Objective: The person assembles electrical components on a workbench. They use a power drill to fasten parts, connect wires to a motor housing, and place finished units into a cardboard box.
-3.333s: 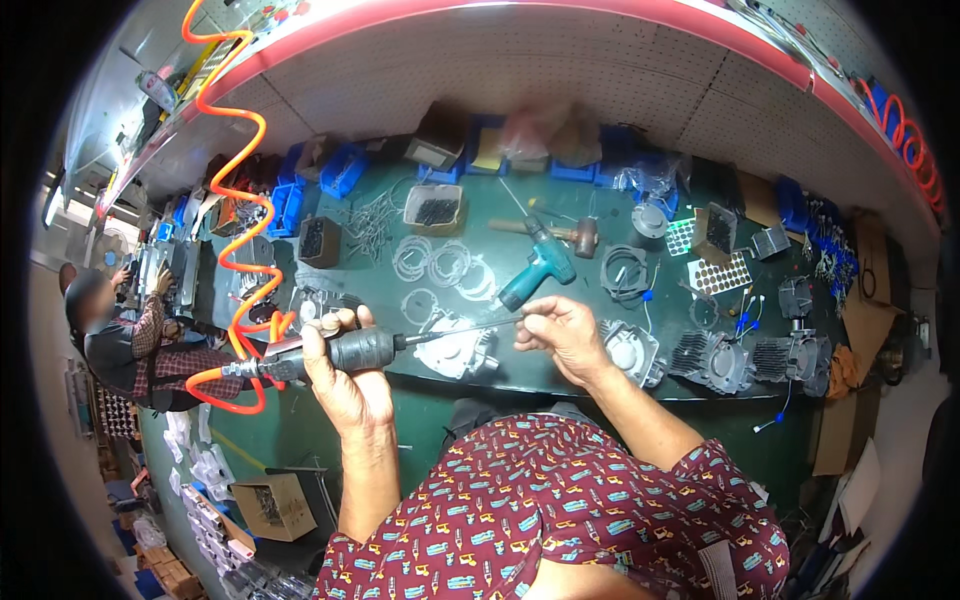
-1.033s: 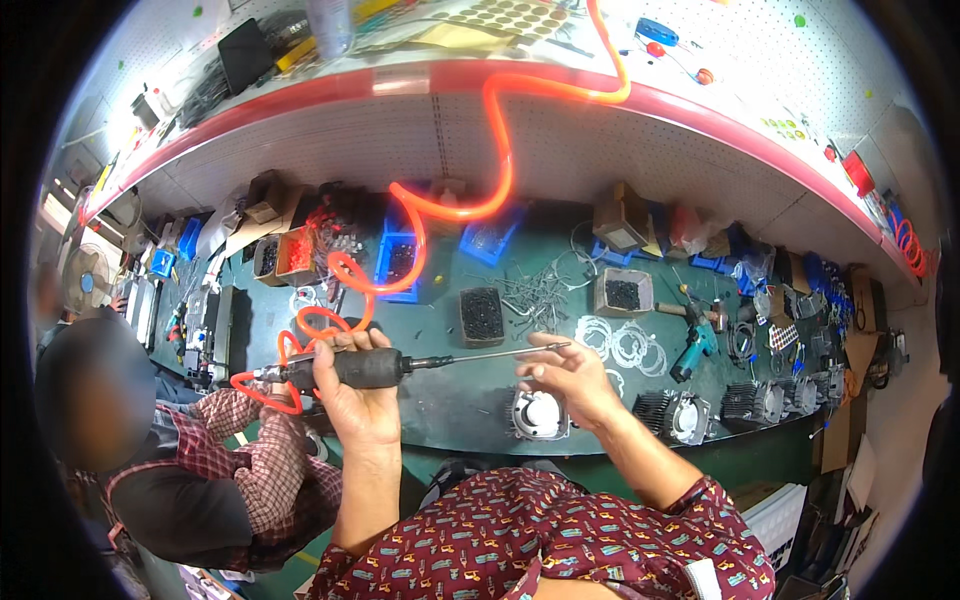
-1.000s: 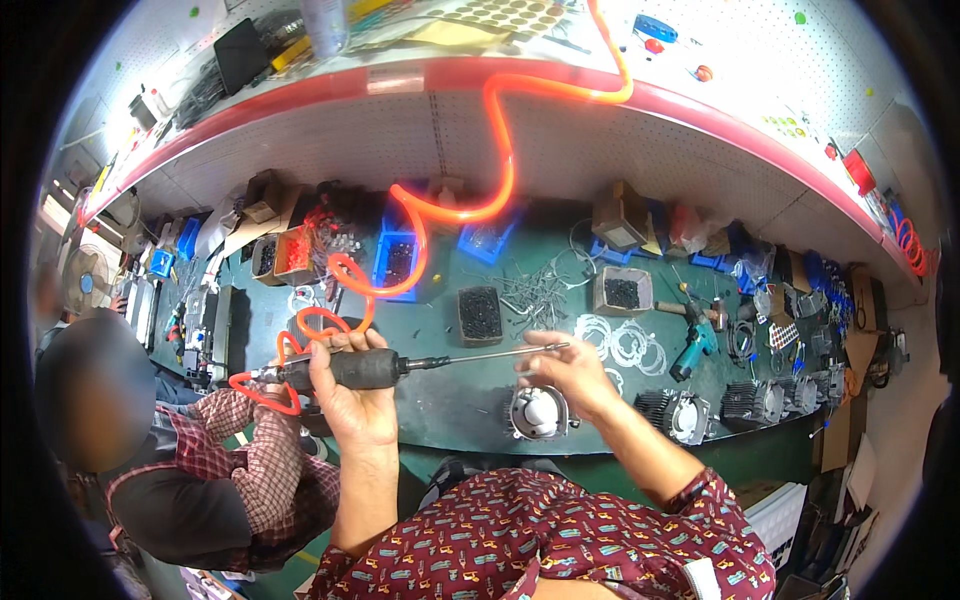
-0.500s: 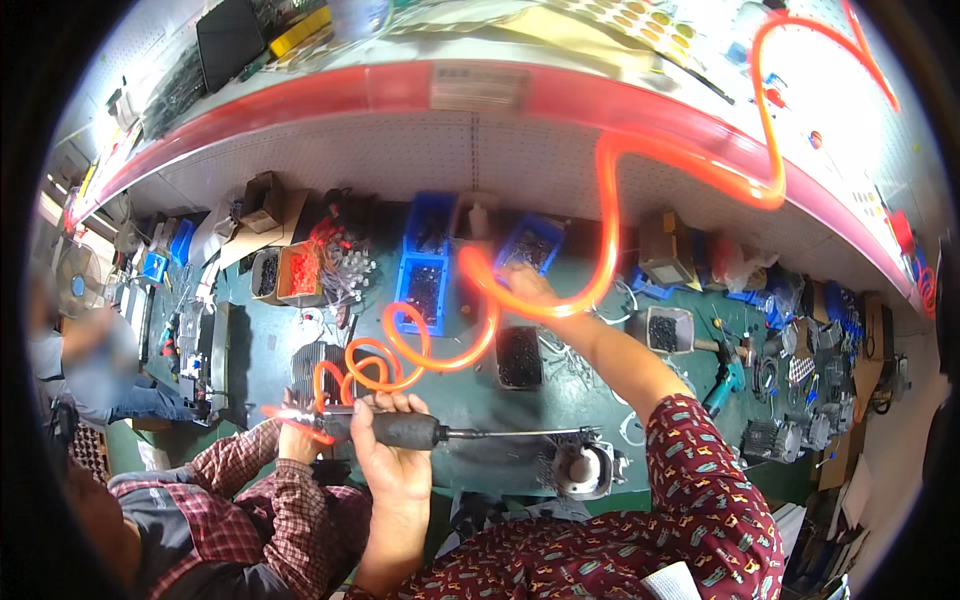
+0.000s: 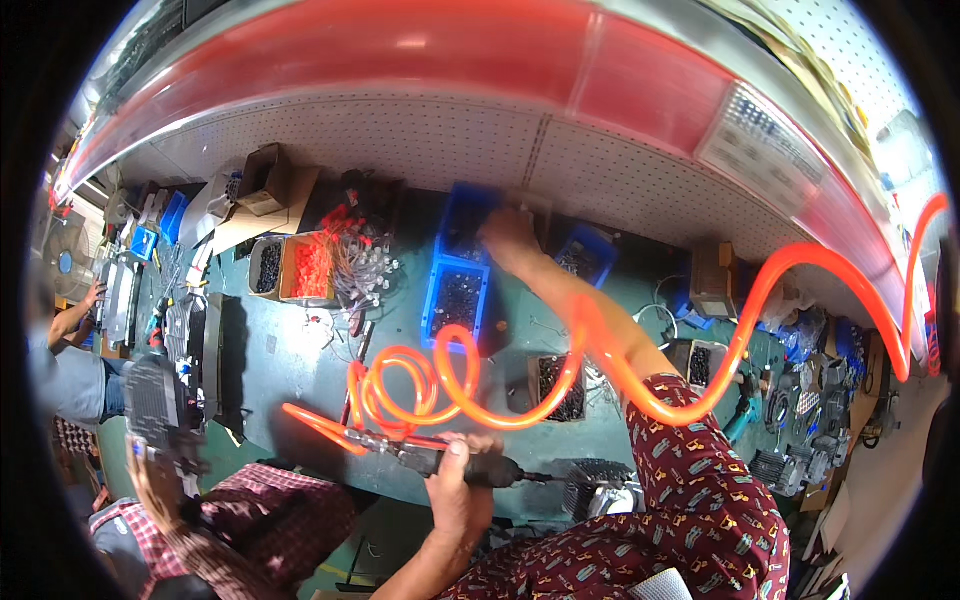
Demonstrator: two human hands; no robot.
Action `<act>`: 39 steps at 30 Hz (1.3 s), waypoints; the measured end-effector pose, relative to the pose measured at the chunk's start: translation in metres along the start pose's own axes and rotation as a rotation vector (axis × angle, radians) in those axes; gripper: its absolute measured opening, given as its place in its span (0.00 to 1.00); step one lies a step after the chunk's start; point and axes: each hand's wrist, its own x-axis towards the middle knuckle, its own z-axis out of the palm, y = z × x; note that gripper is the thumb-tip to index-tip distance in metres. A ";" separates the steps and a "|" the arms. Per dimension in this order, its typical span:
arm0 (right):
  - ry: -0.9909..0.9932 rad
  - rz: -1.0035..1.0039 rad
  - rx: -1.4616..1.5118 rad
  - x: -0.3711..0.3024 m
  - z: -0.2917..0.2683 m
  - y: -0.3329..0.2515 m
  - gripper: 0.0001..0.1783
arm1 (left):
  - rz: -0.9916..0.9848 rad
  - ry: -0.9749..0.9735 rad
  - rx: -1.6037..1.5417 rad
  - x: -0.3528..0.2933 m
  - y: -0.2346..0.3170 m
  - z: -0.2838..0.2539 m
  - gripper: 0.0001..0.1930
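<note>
My left hand (image 5: pixel 460 492) is closed around the dark grip of a pneumatic screwdriver (image 5: pixel 498 468), whose shaft points right. An orange coiled air hose (image 5: pixel 455 400) leads off behind it. Near the driver's tip sits a finned metal engine part (image 5: pixel 592 488), partly covered by my body and sleeve. At the back, my right hand (image 5: pixel 510 240) reaches to the edge of a blue bin (image 5: pixel 462 215); its fingers are hidden and blurred, so I cannot tell what they hold. A second blue bin (image 5: pixel 455 300) with small dark parts stands in front.
Another blue bin (image 5: pixel 585 255) stands right of my hand, and a box of dark parts (image 5: pixel 562 388) lies nearer. Left are a box of red parts (image 5: pixel 308 268) and cables. The hose crosses over my right arm. At left a co-worker's hand (image 5: pixel 155 485) supports a dark finned part (image 5: pixel 160 405).
My right hand has moved from the right blue bin leftward to the back-left one. My left hand keeps the screwdriver. The co-worker has shifted left with a finned part. The view has turned.
</note>
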 end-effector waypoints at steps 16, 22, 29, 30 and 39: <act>-0.065 0.037 -0.012 0.066 0.051 -0.034 0.09 | -0.041 0.077 0.006 0.019 0.004 -0.021 0.11; -0.216 0.298 0.142 0.075 0.063 -0.051 0.12 | -0.024 0.098 -0.013 0.020 0.008 -0.026 0.11; -0.231 0.432 0.227 0.086 0.068 -0.053 0.14 | -0.005 0.057 0.012 0.017 0.017 -0.036 0.13; -0.239 0.429 0.194 0.084 0.066 -0.057 0.14 | -0.003 0.058 0.016 0.015 0.016 -0.038 0.14; -0.188 0.458 0.306 0.084 0.077 -0.055 0.13 | -0.025 0.073 -0.026 0.017 0.016 -0.049 0.14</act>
